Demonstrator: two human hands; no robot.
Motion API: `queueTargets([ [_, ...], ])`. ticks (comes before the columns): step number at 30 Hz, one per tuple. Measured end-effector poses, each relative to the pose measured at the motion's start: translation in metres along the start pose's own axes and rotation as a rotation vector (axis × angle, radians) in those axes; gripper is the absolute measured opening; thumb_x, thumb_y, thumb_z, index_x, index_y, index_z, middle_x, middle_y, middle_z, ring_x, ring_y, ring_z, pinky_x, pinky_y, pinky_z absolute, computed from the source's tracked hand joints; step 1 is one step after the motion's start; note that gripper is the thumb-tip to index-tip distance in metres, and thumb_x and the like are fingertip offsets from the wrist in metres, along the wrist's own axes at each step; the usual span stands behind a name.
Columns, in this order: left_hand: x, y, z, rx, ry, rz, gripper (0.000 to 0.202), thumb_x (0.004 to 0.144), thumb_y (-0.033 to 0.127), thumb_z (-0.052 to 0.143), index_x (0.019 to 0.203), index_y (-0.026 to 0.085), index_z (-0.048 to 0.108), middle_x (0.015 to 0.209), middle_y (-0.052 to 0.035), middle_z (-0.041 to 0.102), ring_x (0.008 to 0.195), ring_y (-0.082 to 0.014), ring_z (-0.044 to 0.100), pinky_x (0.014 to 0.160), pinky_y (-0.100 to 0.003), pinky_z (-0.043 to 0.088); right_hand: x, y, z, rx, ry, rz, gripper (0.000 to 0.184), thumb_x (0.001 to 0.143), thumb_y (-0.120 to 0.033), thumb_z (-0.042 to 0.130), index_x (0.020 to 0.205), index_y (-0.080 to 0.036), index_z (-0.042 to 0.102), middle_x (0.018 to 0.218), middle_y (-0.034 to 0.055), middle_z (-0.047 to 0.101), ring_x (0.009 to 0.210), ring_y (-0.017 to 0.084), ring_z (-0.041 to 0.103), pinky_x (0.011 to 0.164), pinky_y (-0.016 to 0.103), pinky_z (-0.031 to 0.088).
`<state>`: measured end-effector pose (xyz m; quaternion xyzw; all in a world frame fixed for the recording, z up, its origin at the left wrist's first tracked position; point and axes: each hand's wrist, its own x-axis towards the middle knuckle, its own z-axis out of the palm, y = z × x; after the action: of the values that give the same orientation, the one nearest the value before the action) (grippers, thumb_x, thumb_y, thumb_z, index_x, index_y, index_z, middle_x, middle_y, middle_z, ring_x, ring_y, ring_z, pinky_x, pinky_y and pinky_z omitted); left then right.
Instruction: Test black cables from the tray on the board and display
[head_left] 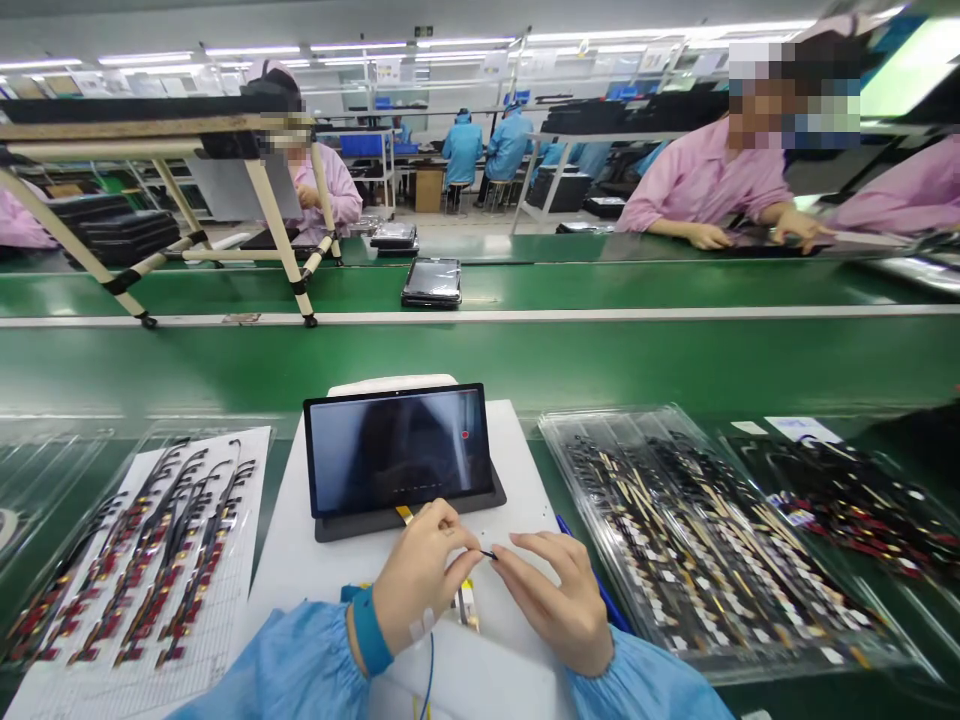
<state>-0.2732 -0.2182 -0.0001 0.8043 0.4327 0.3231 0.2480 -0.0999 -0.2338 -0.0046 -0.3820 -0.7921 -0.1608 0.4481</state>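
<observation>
My left hand [424,575] and my right hand [555,600] meet over a white pad [517,470], fingers pinched on a thin dark flex cable [487,553] between them. A gold-tipped end of the cable [405,514] shows above my left knuckles. Just beyond stands a dark tablet [401,452], tilted up on a grey holder, screen facing me. Both arms wear light blue sleeves, and a blue wrist strap [369,630] circles my left wrist.
A paper sheet [247,560] with rows of flex cables lies left. Clear trays [720,550] of small cables stand right. A green conveyor [525,360] runs across, carrying another tablet [433,282]. People in pink coats work opposite.
</observation>
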Motion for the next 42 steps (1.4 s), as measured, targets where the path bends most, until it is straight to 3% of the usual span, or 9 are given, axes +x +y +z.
queueTargets([
  [6,-0.004,0.002,0.004,-0.021,0.013,-0.016,0.014,0.082,0.013,0.054,0.084,0.018,0.066,0.081,-0.0043,0.053,0.074,-0.0169,0.055,0.068,-0.03,0.049,0.004,0.002,-0.002,-0.007,-0.023,-0.023,0.014,0.083,-0.008,0.054,0.087,-0.019,0.063,0.079,0.0034,0.058,0.079,0.013,0.053,0.069,0.027,0.046],
  [11,-0.022,-0.008,-0.023,-0.002,0.094,-0.021,0.027,0.085,0.015,0.05,0.109,0.02,0.06,0.097,-0.0081,0.057,0.089,-0.0201,0.056,0.081,-0.035,0.048,0.004,0.006,-0.001,-0.018,-0.025,0.013,0.016,0.084,-0.009,0.053,0.085,-0.021,0.063,0.083,0.0028,0.056,0.081,0.013,0.052,0.07,0.029,0.044],
  [14,-0.033,-0.022,-0.048,0.036,0.289,-0.048,0.029,0.085,0.012,0.049,0.11,0.021,0.061,0.101,-0.0079,0.057,0.094,-0.0198,0.056,0.084,-0.033,0.047,0.002,0.007,0.001,-0.015,-0.033,0.032,0.015,0.084,-0.01,0.054,0.085,-0.023,0.063,0.083,0.0024,0.056,0.082,0.014,0.052,0.071,0.029,0.044],
  [17,-0.041,-0.039,-0.066,0.133,0.568,-0.093,0.026,0.083,0.013,0.051,0.106,0.021,0.062,0.101,-0.0061,0.058,0.096,-0.0202,0.055,0.087,-0.034,0.044,0.0,0.006,0.001,-0.016,-0.06,0.047,0.015,0.085,-0.012,0.053,0.085,-0.023,0.064,0.084,0.0022,0.056,0.084,0.014,0.052,0.073,0.029,0.043],
  [20,-0.047,-0.056,-0.072,0.124,0.785,-0.167,0.023,0.082,0.017,0.052,0.103,0.021,0.06,0.099,-0.0045,0.058,0.096,-0.0197,0.055,0.084,-0.033,0.043,-0.003,0.005,0.002,-0.019,-0.097,0.064,0.016,0.085,-0.014,0.053,0.085,-0.024,0.065,0.084,0.002,0.057,0.085,0.014,0.051,0.077,0.029,0.042],
  [23,-0.049,-0.065,-0.071,0.009,0.885,-0.325,0.022,0.08,0.023,0.053,0.101,0.02,0.06,0.098,-0.0049,0.059,0.093,-0.019,0.056,0.078,-0.03,0.045,-0.007,0.005,0.001,-0.003,-0.107,0.094,0.017,0.085,-0.014,0.055,0.089,-0.026,0.066,0.086,0.0017,0.059,0.088,0.015,0.052,0.08,0.03,0.041],
  [26,-0.049,-0.067,-0.069,-0.067,0.924,-0.412,0.024,0.078,0.027,0.055,0.099,0.019,0.061,0.098,-0.0053,0.061,0.091,-0.0188,0.057,0.077,-0.03,0.045,-0.011,0.006,0.0,0.01,-0.115,0.119,0.02,0.084,-0.015,0.056,0.093,-0.029,0.067,0.087,0.0008,0.06,0.088,0.015,0.052,0.081,0.029,0.041],
  [32,-0.05,-0.065,-0.066,-0.156,0.884,-0.497,0.025,0.076,0.027,0.056,0.1,0.019,0.061,0.1,-0.0062,0.062,0.092,-0.0199,0.058,0.078,-0.031,0.046,-0.014,0.01,-0.004,-0.081,-0.171,0.098,0.02,0.079,-0.01,0.062,0.088,-0.027,0.066,0.087,0.0004,0.06,0.084,0.015,0.053,0.078,0.029,0.041],
  [42,-0.054,-0.075,-0.06,-0.408,0.901,-0.562,0.024,0.079,0.026,0.058,0.102,0.02,0.061,0.1,-0.0037,0.063,0.087,-0.0156,0.059,0.078,-0.025,0.045,-0.012,0.008,-0.006,-0.122,-0.167,0.082,0.026,0.07,-0.008,0.069,0.091,-0.023,0.067,0.086,0.0023,0.063,0.081,0.017,0.056,0.075,0.031,0.044],
])
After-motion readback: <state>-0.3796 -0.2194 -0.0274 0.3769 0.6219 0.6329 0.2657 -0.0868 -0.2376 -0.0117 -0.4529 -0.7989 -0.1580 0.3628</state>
